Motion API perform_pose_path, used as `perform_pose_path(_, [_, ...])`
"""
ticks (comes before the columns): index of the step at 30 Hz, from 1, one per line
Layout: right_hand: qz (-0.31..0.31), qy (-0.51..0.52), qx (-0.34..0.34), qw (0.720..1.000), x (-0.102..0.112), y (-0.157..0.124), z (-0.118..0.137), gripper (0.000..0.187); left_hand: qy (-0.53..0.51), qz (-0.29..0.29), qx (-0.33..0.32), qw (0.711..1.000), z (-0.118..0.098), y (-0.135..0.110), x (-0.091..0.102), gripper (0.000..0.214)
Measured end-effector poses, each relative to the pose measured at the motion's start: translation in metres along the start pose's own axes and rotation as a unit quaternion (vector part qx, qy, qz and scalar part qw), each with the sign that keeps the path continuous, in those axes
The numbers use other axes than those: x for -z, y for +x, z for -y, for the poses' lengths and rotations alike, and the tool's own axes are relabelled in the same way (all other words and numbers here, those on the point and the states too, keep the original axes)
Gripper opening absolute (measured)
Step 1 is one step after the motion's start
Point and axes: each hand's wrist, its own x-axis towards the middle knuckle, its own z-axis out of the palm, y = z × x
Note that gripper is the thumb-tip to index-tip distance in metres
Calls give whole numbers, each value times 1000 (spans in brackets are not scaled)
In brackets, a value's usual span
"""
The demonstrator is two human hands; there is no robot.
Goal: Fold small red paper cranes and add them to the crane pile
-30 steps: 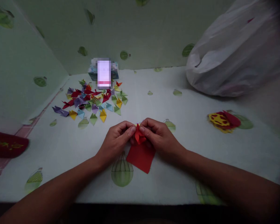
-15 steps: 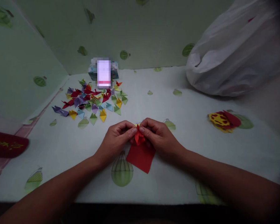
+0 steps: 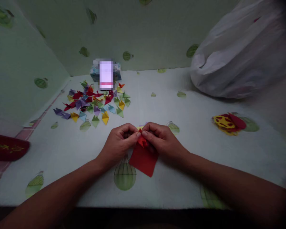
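Note:
Between my two hands is a small folded red origami paper (image 3: 142, 140), pinched by the fingertips of both. My left hand (image 3: 122, 137) grips its left side with thumb and forefinger. On the other side, my right hand (image 3: 158, 136) pinches near the upper point. Flat on the table below lies a square red paper sheet (image 3: 144, 160), its upper part covered by the folded piece and fingers. A bit of yellow paper (image 3: 141, 127) shows just behind the fingertips.
Several folded paper pieces (image 3: 92, 103) in many colours lie spread at the back left, before a tissue box (image 3: 118, 71) and a blurred-out lit screen (image 3: 106, 73). A white plastic bag (image 3: 228, 63) stands back right. Red and yellow cut-outs (image 3: 226, 123) lie right; a red item (image 3: 8, 148) left.
The folded red paper has turned slightly between my fingers, its lower points now leaning right. My right hand has shifted a little; the sheet beneath stays put.

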Motion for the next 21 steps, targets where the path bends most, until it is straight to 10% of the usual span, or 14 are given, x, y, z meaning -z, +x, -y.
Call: perform_pose_path(21, [20, -41, 39, 998, 6, 4, 2, 20, 55, 43, -3, 998, 1, -1, 0, 15])
